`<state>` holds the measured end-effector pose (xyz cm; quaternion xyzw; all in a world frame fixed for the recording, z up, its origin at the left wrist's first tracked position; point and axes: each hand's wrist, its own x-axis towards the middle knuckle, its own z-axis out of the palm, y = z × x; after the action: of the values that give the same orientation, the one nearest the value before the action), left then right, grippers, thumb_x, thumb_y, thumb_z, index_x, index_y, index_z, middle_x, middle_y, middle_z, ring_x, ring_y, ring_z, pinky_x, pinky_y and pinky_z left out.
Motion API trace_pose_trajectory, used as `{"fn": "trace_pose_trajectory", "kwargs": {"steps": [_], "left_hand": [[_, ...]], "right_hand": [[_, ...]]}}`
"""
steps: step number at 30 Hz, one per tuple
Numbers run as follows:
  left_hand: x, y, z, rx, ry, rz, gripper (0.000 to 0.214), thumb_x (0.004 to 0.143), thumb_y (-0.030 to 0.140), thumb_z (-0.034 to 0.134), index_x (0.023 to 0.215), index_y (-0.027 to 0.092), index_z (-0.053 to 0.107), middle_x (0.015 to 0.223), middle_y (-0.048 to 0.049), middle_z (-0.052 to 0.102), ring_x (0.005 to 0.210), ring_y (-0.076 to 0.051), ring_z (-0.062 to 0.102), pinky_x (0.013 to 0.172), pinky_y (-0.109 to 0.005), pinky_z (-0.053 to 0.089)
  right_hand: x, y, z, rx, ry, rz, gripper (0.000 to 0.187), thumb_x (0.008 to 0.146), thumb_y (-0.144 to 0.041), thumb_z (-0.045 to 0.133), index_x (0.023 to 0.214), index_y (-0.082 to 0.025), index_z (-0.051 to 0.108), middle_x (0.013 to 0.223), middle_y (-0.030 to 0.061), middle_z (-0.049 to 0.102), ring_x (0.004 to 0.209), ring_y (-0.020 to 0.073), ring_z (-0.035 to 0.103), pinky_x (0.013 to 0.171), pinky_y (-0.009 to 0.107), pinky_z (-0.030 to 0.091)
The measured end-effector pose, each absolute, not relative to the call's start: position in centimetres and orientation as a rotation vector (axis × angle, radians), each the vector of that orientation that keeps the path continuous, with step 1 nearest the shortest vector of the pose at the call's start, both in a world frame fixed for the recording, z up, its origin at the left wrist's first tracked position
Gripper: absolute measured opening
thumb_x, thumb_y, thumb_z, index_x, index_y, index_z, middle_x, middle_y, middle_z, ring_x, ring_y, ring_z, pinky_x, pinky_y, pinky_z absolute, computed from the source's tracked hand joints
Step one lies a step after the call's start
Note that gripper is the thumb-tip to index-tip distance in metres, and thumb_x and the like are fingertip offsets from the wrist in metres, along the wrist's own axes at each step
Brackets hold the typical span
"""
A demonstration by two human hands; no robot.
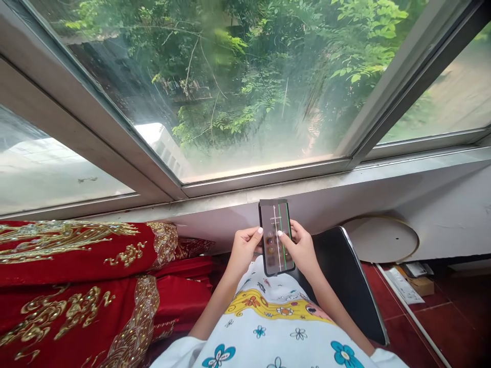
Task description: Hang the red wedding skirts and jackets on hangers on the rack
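A dark smartphone (274,225) stands upright in front of me, its screen lit with a thin green line and a white line running down it. My left hand (242,250) grips its left edge, thumb resting on the screen. My right hand (301,247) wraps its right edge, thumb also on the screen. Both hands hover above my lap, which is covered by white cloth printed with flowers (268,327).
A red cloth with gold embroidery (84,286) lies at my left. A black seat or board (345,276) sits under my right arm. A round white disc (381,238) leans on the wall below the window sill (345,179). Small boxes (412,278) lie on the red floor.
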<state>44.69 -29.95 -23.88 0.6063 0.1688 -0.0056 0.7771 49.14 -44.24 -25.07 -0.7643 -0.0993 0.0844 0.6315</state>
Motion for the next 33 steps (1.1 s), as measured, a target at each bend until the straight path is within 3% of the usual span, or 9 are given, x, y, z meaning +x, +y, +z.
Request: {"fn": "trace_pose_trajectory", "kwargs": {"steps": [6, 11, 16, 20, 33], "left_hand": [[44.8, -29.8, -24.3, 1.239, 0.358, -0.042, 0.037, 0.070, 0.049, 0.065, 0.078, 0.013, 0.070, 0.060, -0.0014, 0.061, 0.049, -0.010, 0.055, 0.039, -0.017, 0.037], [44.8, -29.7, -24.6, 1.178, 0.342, -0.053, 0.036, 0.073, 0.048, 0.063, 0.076, 0.012, 0.068, 0.054, -0.0005, 0.058, 0.045, -0.009, 0.053, 0.040, -0.017, 0.038], [45.0, -29.6, -25.0, 1.143, 0.353, -0.071, 0.035, 0.074, 0.047, 0.063, 0.077, 0.012, 0.068, 0.053, 0.0003, 0.058, 0.041, -0.008, 0.051, 0.042, -0.019, 0.041], [45.4, -29.8, -24.7, 1.138, 0.321, -0.054, 0.035, 0.073, 0.045, 0.064, 0.079, 0.011, 0.069, 0.064, -0.0049, 0.065, 0.049, -0.010, 0.056, 0.045, -0.020, 0.045], [45.8, -29.9, -24.8, 1.124, 0.347, -0.059, 0.038, 0.070, 0.047, 0.066, 0.081, 0.011, 0.072, 0.067, -0.0072, 0.068, 0.050, -0.011, 0.057, 0.043, -0.019, 0.044]], "right_hand": [[49.2, -44.6, -24.9, -1.550, -0.233, 0.299, 0.034, 0.079, -0.040, 0.057, 0.104, -0.018, 0.058, 0.086, 0.0058, 0.068, 0.073, 0.0193, 0.062, 0.066, 0.032, 0.051], [49.2, -44.7, -24.4, -1.375, -0.228, 0.375, 0.036, 0.080, -0.039, 0.057, 0.111, -0.020, 0.058, 0.099, 0.0061, 0.067, 0.090, 0.0214, 0.063, 0.082, 0.036, 0.049], [49.1, -44.8, -24.6, -1.336, -0.182, 0.391, 0.041, 0.080, -0.038, 0.059, 0.116, -0.020, 0.057, 0.107, 0.0069, 0.066, 0.099, 0.0234, 0.060, 0.087, 0.038, 0.048], [49.3, -45.0, -24.8, -1.345, -0.189, 0.393, 0.043, 0.081, -0.040, 0.057, 0.119, -0.020, 0.056, 0.108, 0.0076, 0.065, 0.104, 0.0253, 0.059, 0.084, 0.039, 0.051], [49.8, -45.0, -24.7, -1.329, -0.172, 0.420, 0.038, 0.081, -0.041, 0.057, 0.112, -0.019, 0.058, 0.101, 0.0075, 0.068, 0.093, 0.0241, 0.063, 0.082, 0.039, 0.051]]}}
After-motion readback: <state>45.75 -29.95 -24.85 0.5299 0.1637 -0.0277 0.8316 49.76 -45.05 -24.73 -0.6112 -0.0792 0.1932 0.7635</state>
